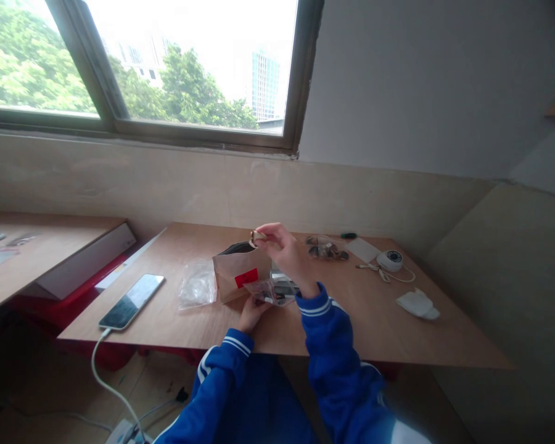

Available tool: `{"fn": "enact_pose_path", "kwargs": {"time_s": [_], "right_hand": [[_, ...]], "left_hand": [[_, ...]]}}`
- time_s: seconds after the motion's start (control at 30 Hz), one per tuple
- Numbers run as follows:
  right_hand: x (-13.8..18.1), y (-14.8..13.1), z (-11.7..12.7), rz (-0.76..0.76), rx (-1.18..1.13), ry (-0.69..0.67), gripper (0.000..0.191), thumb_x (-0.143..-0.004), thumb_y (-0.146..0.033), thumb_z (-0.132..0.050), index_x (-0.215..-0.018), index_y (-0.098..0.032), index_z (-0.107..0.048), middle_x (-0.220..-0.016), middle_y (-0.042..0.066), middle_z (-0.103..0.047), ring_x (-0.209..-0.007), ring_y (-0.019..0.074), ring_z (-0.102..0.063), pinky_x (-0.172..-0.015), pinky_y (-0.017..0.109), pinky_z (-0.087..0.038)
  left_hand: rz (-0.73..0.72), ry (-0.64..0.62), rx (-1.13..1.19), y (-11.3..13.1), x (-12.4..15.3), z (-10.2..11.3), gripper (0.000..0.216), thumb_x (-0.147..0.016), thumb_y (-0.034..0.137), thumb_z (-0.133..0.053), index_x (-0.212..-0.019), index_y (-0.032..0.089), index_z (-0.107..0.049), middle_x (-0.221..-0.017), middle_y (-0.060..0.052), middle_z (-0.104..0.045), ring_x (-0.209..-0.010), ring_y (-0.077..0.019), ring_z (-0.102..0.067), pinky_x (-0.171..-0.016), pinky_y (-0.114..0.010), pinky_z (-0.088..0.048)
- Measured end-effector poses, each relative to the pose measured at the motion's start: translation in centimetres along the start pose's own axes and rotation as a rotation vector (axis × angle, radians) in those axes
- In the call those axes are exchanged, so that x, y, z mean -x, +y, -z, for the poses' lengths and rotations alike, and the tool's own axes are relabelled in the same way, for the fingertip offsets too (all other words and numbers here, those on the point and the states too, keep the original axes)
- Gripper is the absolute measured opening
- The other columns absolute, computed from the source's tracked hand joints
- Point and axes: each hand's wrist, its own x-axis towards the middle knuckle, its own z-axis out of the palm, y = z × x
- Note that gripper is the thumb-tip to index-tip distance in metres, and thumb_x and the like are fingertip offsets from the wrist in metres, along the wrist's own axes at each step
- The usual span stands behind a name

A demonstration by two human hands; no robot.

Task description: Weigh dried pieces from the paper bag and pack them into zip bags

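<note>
Head view, the only one there is, and everything turns on the brown paper bag [240,274] standing open-mouthed on the table [398,333], red label [246,277] on its front. The right hand [284,253] is up over the bag's mouth, thumb and forefinger pinched tight on a small tan piece [258,236], other fingers loosely curled, and the piece sits just above the rim and a touch to its right. Down at the bag's front foot the left hand [252,311] lies low, fingers reaching up to a clear packet [271,291] that rests against the bag's right base; whether it grips the packet or only rests on it cannot be told. So the step in hand looks like work at the bag's opening, with the piece held in the air. Any move from here calls for a steady pinch and a bag that stands still, since nothing braces its light paper walls. Just left of the bag lies an empty-looking plastic pouch [197,283], and further left a phone [132,301] on its cable [104,370]. Behind and right of the bag sits a heap of small dark bits [326,250]. Well to the right are a round white device [391,259] and a crumpled tissue [419,304].
</note>
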Motion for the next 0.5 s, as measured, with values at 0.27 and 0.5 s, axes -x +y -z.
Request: {"fn": "enact_pose_path", "kwargs": {"time_s": [0.27, 0.5], "right_hand": [[-1.2, 4.6, -3.2, -0.018, 0.069, 0.015, 0.013, -0.082, -0.03, -0.06, -0.091, -0.021, -0.06, -0.094, 0.002, -0.067, -0.09, 0.0144, -0.063, -0.084, 0.027, -0.049], [-1.0, 4.3, -1.8, -0.019, 0.081, 0.018, 0.014, -0.085, -0.028, -0.056, -0.097, -0.021, -0.06, -0.096, 0.003, -0.067, -0.089, 0.0151, -0.062, -0.081, 0.027, -0.048]], "left_hand": [[0.018, 0.061, 0.012, -1.2, -0.3, 0.4, 0.037, -0.055, 0.033, -0.08, -0.083, 0.016, -0.065, -0.088, -0.009, -0.072, -0.089, -0.0257, -0.066, -0.09, -0.044, -0.046], [0.013, 0.05, 0.017, -0.7, -0.2, 0.3, 0.037, -0.056, 0.031, -0.079, -0.086, 0.014, -0.066, -0.092, -0.01, -0.072, -0.091, -0.026, -0.066, -0.091, -0.043, -0.046]]}}
